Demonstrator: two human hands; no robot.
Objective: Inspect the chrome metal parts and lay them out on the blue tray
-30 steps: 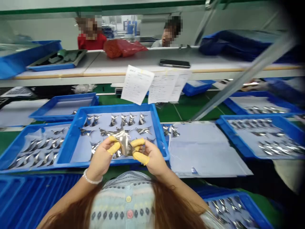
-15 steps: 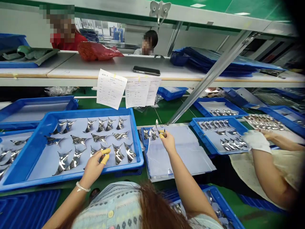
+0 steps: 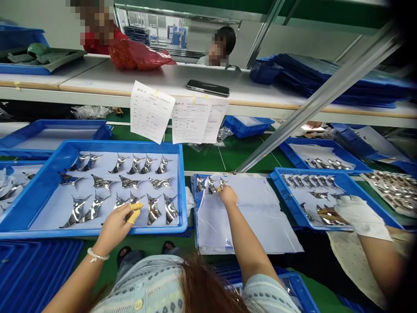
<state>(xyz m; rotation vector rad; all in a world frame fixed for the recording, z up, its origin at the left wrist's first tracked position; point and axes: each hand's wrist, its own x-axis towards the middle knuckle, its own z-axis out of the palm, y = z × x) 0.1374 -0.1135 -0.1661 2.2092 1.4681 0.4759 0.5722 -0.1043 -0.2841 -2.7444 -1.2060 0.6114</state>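
My left hand (image 3: 114, 224), with yellow finger cots on two fingers, rests low over a large blue tray (image 3: 107, 145) lined with pale sheet. Several polished curved metal pieces (image 3: 153, 208) lie in rows there, and the fingertips are beside the piece (image 3: 136, 199) nearest them. My right hand (image 3: 228, 195) is at the back corner of a smaller blue tray (image 3: 196, 204), over a pale lifted sheet (image 3: 250, 213). A polished metal piece (image 3: 222, 182) shows at its fingertips, partly hidden by them. Several similar pieces (image 3: 202, 184) stand close by.
To the right, a co-worker's white-gloved hand (image 3: 361, 213) is at a blue tray (image 3: 308, 208) of metal pieces. Further trays stand around. Printed sheets (image 3: 151, 112) hang from a white shelf (image 3: 97, 78), which holds a phone (image 3: 207, 88) and a red bag (image 3: 137, 55).
My right hand has dropped from above the small tray down to its back corner. My left hand has shifted slightly along the large tray. The co-worker's gloved hand now reaches into its tray.
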